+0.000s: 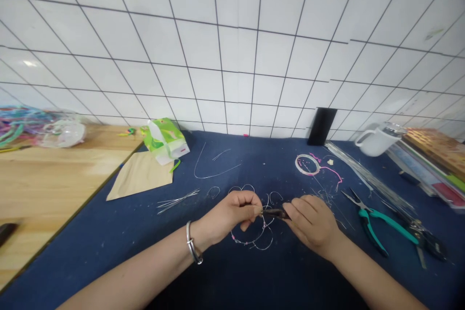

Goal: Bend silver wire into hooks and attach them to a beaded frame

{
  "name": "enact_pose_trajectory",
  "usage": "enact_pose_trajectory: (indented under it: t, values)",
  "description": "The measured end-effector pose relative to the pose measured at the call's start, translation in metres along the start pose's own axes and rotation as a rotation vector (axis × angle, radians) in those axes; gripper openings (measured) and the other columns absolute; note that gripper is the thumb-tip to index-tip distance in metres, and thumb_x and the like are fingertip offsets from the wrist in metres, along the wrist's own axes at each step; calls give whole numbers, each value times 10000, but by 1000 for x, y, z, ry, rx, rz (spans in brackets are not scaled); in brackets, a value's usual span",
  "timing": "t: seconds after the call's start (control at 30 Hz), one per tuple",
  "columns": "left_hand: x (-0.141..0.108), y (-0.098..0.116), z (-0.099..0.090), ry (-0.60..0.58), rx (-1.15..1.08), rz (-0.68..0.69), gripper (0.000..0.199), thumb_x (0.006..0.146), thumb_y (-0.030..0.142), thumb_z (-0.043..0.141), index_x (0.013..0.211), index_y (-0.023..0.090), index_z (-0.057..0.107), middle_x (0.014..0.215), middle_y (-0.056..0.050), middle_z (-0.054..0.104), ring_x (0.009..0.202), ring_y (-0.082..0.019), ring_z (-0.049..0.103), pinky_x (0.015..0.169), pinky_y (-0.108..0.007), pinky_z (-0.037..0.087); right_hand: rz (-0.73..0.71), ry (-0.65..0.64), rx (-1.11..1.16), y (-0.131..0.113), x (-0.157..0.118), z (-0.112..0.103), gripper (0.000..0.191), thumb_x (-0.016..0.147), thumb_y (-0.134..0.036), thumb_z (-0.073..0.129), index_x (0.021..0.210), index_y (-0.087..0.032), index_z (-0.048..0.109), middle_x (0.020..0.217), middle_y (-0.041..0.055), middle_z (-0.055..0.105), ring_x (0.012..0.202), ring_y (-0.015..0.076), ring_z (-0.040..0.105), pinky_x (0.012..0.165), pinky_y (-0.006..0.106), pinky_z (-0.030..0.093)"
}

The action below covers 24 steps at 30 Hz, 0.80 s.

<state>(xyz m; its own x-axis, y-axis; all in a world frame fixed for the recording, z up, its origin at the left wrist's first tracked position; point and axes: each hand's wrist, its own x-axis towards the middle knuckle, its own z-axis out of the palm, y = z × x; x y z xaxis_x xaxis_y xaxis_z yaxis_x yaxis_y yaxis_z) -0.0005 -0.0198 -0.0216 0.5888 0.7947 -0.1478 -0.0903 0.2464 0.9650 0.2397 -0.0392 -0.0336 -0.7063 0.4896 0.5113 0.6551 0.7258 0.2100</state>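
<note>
My left hand (242,210), with a silver bangle on its wrist, pinches a looped wire piece (269,243) between thumb and fingers. The piece is a ring of thin silvery wire with rounded loops around it and small pink bits along its lower edge. My right hand (312,223) is closed around dark pliers (274,212). Their jaws point left and meet the wire at my left fingertips. Most of the pliers' handles are hidden in my palm. Both hands are above the dark blue cloth (138,261).
Teal-handled pliers (378,218) lie to the right. Behind them are a wire bundle (374,177), a white ring (307,164) with pink thread and a white mug (381,139). Loose wires (178,201), a green tissue pack (165,138) and a wooden board (145,174) are leftward.
</note>
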Motion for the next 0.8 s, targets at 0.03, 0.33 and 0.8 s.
enact_pose_trajectory:
  t: [0.03, 0.33, 0.8]
  values:
    - [0, 0, 0, -6, -12, -12, 128, 778, 219, 553, 683, 133, 546, 548, 49, 461, 439, -44, 393, 452, -190, 280, -10, 0, -7, 0, 0, 0, 281, 773, -179, 594, 1046, -141, 541, 858, 49, 595, 777, 169, 517, 661, 319, 422]
    - [-1, 0, 2, 19, 0, 44, 118, 793, 230, 541, 722, 137, 545, 600, 41, 479, 472, -47, 417, 495, -200, 317, 100, 24, 64, -1, 4, 4, 213, 791, -250, 580, 978, -159, 533, 847, 51, 569, 790, 169, 511, 696, 327, 418]
    - [-4, -2, 10, 307, 365, 208, 175, 849, 291, 476, 769, 148, 537, 578, 29, 486, 524, -79, 429, 503, -202, 349, 270, -10, 254, -11, 5, 5, 234, 789, -224, 568, 1006, -149, 521, 908, 78, 535, 812, 184, 477, 732, 356, 415]
